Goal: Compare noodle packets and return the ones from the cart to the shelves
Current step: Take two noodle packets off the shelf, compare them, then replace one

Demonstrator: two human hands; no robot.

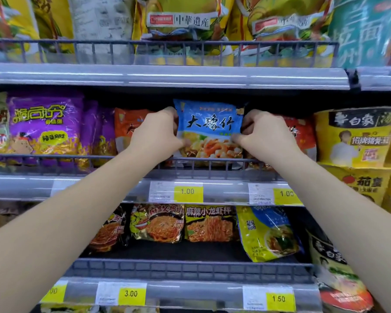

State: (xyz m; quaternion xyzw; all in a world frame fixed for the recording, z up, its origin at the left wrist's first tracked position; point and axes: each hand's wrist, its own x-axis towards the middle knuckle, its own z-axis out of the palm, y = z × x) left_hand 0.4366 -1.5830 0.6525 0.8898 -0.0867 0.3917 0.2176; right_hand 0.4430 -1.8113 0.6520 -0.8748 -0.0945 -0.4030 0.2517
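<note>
A blue noodle packet [209, 129] with black characters stands upright on the middle shelf [99, 184], behind the grey wire rail. My left hand [156, 134] grips its left edge, fingers curled round it. My right hand [263, 135] pinches its right edge. Orange-red packets [128, 127] of the same brand stand behind both hands, left and right of the blue one. The cart is out of view.
Purple packets [44, 125] fill the middle shelf's left; yellow tubs [354, 136] are stacked at the right. Yellow bags [181, 26] line the top shelf. Black and yellow packets [209, 223] sit on the lower shelf. Yellow price tags [187, 192] hang on the shelf edges.
</note>
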